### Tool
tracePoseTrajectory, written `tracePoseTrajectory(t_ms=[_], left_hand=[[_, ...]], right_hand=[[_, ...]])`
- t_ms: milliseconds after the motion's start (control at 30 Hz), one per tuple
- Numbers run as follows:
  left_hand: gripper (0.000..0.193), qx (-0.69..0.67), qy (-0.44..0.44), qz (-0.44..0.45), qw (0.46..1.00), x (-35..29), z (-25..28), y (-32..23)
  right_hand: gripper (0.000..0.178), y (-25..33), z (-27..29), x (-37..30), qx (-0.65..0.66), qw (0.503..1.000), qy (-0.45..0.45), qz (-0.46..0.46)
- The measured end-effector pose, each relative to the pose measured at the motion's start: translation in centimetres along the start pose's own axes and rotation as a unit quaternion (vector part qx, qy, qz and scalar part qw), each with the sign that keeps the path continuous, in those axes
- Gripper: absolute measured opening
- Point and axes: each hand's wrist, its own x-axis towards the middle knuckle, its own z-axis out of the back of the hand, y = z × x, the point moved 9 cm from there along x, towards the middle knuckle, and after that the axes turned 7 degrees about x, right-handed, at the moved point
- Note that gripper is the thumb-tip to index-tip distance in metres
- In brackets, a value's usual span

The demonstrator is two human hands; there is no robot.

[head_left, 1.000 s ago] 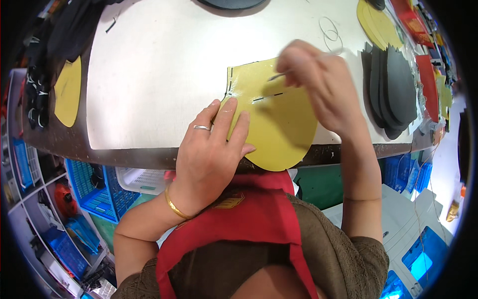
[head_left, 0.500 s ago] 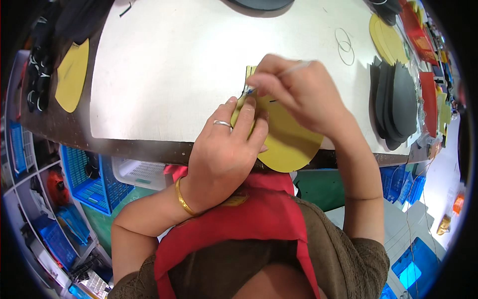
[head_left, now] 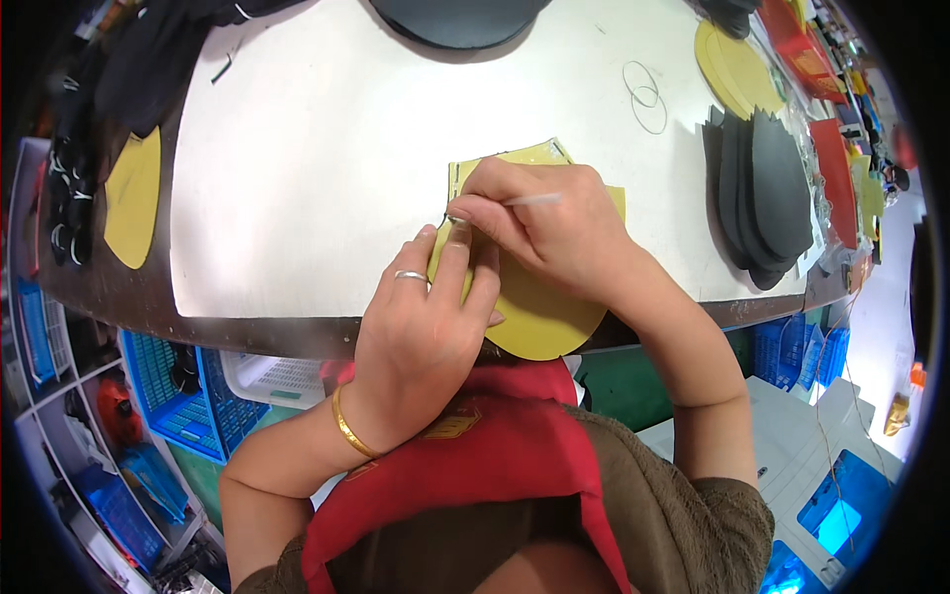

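Note:
A yellow sheet piece [head_left: 550, 315] with a rounded near end lies on the white work board, and its near end reaches past the board's edge. Small dark slots and marks run near its far edge. My left hand [head_left: 426, 307] rests on the left side of the piece, fingers stretched out flat. Pinched in my right hand [head_left: 554, 223] is a thin whitish pen [head_left: 534, 200]. Its tip is hidden by my fingers, close to the piece's left edge and the left fingertips. A dark line follows that edge there.
Dark grey pieces [head_left: 777, 188] are stacked on the right of the white board [head_left: 297, 178], below yellow pieces [head_left: 727, 64]. Another dark piece [head_left: 460, 20] lies at the far edge. Two thin rings [head_left: 645, 96] lie nearby. A blue crate [head_left: 173, 396] stands below the table at left.
The whole view has shifted a little. My right hand has come slightly nearer to me along the piece's left edge, so its far edge now shows. My left hand still holds the piece down.

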Motion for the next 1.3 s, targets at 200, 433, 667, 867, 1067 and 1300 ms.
tracePoseTrajectory(t_ms=[200,433,667,867,1067,1300], left_hand=[[0.054,0.005,-0.016,-0.001,1.000,0.2,0.2,-0.2],[0.060,0.002,-0.019,-0.009,1.000,0.7,0.3,-0.7],[0.064,0.051,0.024,-0.040,0.998,1.2,-0.2,-1.5],[0.063,0.048,0.063,-0.026,0.997,1.7,-0.4,-1.3],[0.069,0.056,0.057,-0.015,0.997,2.0,-0.2,-1.4],[0.062,0.031,0.079,-0.028,0.996,1.9,-0.3,-1.4]], right_hand=[[0.020,0.4,0.4,-0.2,-0.052,0.998,-0.033,0.025],[0.034,-6.1,7.1,-1.1,0.089,0.972,-0.164,-0.143],[0.033,-8.3,6.6,-2.5,0.072,0.973,-0.132,-0.175],[0.031,-7.0,7.9,-3.8,-0.086,0.981,-0.088,-0.147],[0.031,-7.0,7.6,-4.6,-0.015,0.984,-0.073,-0.160],[0.028,-7.3,8.0,-4.5,-0.044,0.985,-0.117,-0.119]])
